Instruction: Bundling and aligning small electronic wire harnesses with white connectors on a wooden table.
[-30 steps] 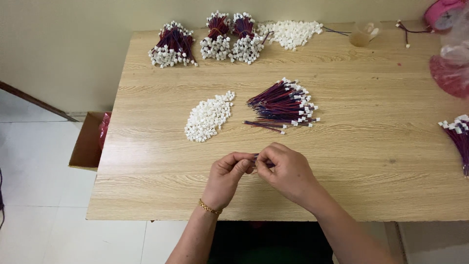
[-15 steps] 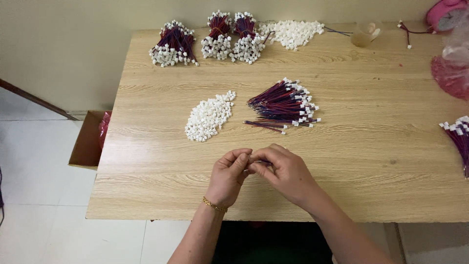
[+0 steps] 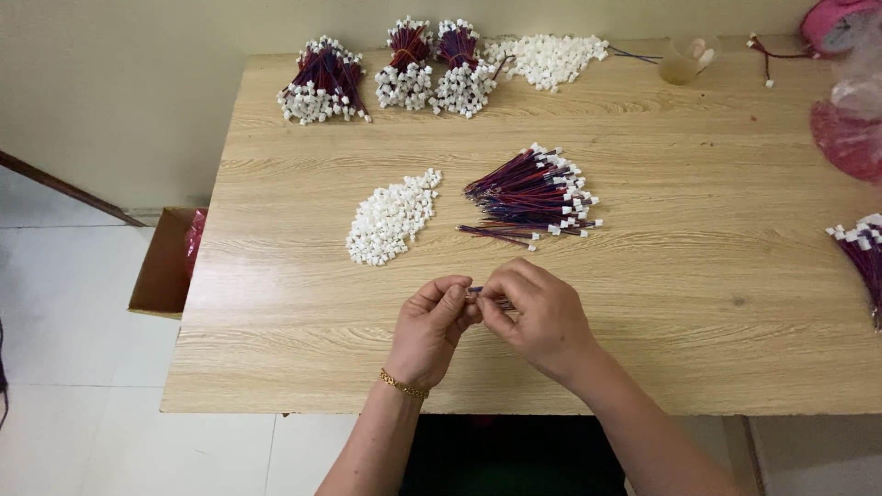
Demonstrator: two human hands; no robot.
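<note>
My left hand (image 3: 430, 331) and my right hand (image 3: 536, 315) meet over the near middle of the wooden table (image 3: 276, 303). Their fingertips pinch a short red-and-blue wire piece (image 3: 477, 290) between them; most of it is hidden by the fingers. A gold bracelet sits on my left wrist. Beyond the hands lies a loose fan of red and blue wires with white plug ends (image 3: 533, 195). To its left is a heap of small white plastic connectors (image 3: 392, 218).
Three tied wire bundles (image 3: 386, 72) and another white connector heap (image 3: 547, 57) line the table's far edge. A small clear cup (image 3: 682, 64) and pink bags (image 3: 850, 119) are at the far right. Another wire bundle (image 3: 864, 257) lies at the right edge. A cardboard box (image 3: 163, 264) sits on the floor, left.
Both hands stayed together in the same place; the fingers shifted slightly around the wire piece. Nothing else on the table moved.
</note>
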